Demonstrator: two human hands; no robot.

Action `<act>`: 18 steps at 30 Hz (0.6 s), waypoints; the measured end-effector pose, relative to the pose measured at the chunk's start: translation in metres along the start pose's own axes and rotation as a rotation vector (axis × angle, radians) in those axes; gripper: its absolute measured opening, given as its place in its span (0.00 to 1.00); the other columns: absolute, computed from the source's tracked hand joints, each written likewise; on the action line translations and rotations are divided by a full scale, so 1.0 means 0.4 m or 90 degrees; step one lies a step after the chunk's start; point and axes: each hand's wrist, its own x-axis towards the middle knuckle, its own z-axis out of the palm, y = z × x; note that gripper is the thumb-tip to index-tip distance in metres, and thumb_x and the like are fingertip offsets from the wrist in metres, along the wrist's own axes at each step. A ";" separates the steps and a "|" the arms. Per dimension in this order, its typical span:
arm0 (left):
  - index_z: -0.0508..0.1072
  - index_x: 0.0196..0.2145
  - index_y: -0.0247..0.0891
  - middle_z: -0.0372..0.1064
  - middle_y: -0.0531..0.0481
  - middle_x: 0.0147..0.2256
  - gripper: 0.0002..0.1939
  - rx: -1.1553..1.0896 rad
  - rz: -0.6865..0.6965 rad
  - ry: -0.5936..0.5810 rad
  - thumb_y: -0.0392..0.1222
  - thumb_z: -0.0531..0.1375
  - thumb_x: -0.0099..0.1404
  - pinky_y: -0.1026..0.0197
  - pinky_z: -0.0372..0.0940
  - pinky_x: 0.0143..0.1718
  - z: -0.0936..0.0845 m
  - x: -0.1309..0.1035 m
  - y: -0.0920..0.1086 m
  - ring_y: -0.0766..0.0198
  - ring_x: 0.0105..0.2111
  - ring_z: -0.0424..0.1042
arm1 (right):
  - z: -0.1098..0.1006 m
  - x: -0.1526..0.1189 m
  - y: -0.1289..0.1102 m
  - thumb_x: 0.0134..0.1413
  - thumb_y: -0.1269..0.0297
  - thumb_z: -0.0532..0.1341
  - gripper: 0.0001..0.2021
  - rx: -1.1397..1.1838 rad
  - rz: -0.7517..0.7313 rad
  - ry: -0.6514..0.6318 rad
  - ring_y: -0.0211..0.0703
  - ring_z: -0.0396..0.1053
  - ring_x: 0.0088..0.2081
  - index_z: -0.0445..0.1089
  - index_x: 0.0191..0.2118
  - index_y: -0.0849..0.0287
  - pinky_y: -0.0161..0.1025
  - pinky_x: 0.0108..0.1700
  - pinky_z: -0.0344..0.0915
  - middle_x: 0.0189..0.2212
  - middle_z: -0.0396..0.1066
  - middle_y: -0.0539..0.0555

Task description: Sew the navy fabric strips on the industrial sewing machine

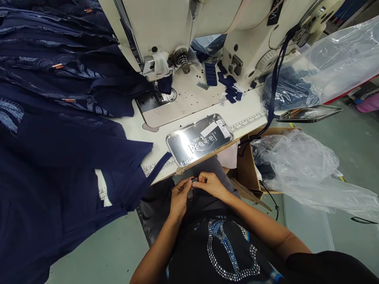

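Both hands are close together above my lap, just off the front edge of the sewing table. Between their fingertips is a small dark, shiny object (194, 180), too small to identify. My left hand (181, 194) pinches it from the left, and my right hand (211, 184) pinches it from the right. Beyond the hands, a silver metal tray (183, 146) with labels lies at the table edge. The sewing machine (166, 23) stands behind it, with dark blue cloth by its needle.
Dark blue garments (74, 157) cover the left side and hang over the edge. Small navy pieces (211, 74) lie on the machine bed. At the right are a cardboard box (247, 165), clear plastic bags (302, 157) and a hanging dark strap (276, 75).
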 end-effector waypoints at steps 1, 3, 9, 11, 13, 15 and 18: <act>0.77 0.28 0.35 0.74 0.48 0.29 0.16 -0.009 -0.010 -0.010 0.47 0.68 0.42 0.64 0.63 0.34 -0.001 0.000 0.002 0.66 0.28 0.70 | -0.002 0.002 0.001 0.38 0.50 0.63 0.19 0.012 0.004 -0.015 0.30 0.49 0.19 0.56 0.16 0.58 0.32 0.22 0.44 0.14 0.52 0.42; 0.77 0.27 0.34 0.74 0.48 0.28 0.16 -0.037 -0.043 -0.033 0.46 0.69 0.41 0.65 0.63 0.32 -0.003 0.000 0.007 0.67 0.27 0.69 | -0.007 0.003 0.001 0.37 0.50 0.63 0.19 0.022 0.007 -0.036 0.30 0.48 0.19 0.55 0.16 0.58 0.32 0.22 0.44 0.14 0.51 0.42; 0.76 0.26 0.33 0.72 0.50 0.26 0.16 -0.110 -0.127 -0.051 0.43 0.71 0.37 0.68 0.62 0.29 -0.012 0.003 0.013 0.70 0.26 0.68 | -0.015 0.005 -0.013 0.34 0.48 0.63 0.21 0.014 0.024 -0.063 0.30 0.48 0.20 0.55 0.17 0.58 0.32 0.22 0.44 0.15 0.50 0.42; 0.76 0.25 0.34 0.72 0.51 0.25 0.16 -0.127 -0.138 -0.054 0.42 0.71 0.37 0.69 0.62 0.29 -0.014 0.004 0.013 0.71 0.26 0.68 | -0.015 0.005 -0.018 0.33 0.45 0.63 0.22 0.038 0.038 -0.087 0.30 0.48 0.20 0.55 0.18 0.58 0.32 0.22 0.43 0.14 0.50 0.42; 0.76 0.26 0.34 0.72 0.51 0.26 0.16 -0.142 -0.150 -0.065 0.42 0.71 0.36 0.69 0.62 0.29 -0.014 0.003 0.013 0.70 0.26 0.68 | -0.013 0.006 -0.021 0.32 0.42 0.63 0.24 0.071 0.047 -0.116 0.30 0.47 0.19 0.55 0.18 0.58 0.32 0.22 0.43 0.14 0.50 0.41; 0.76 0.26 0.34 0.72 0.51 0.26 0.17 -0.154 -0.157 -0.077 0.43 0.71 0.36 0.69 0.62 0.29 -0.012 0.001 0.015 0.70 0.27 0.69 | -0.010 0.007 -0.021 0.31 0.41 0.62 0.25 0.098 0.051 -0.135 0.30 0.47 0.19 0.55 0.18 0.58 0.31 0.21 0.43 0.13 0.50 0.41; 0.76 0.27 0.35 0.71 0.51 0.26 0.17 -0.168 -0.151 -0.096 0.43 0.71 0.37 0.69 0.62 0.29 -0.010 -0.001 0.017 0.70 0.27 0.68 | -0.007 0.009 -0.019 0.31 0.39 0.62 0.25 0.136 0.065 -0.160 0.30 0.49 0.19 0.56 0.19 0.58 0.31 0.22 0.45 0.14 0.54 0.42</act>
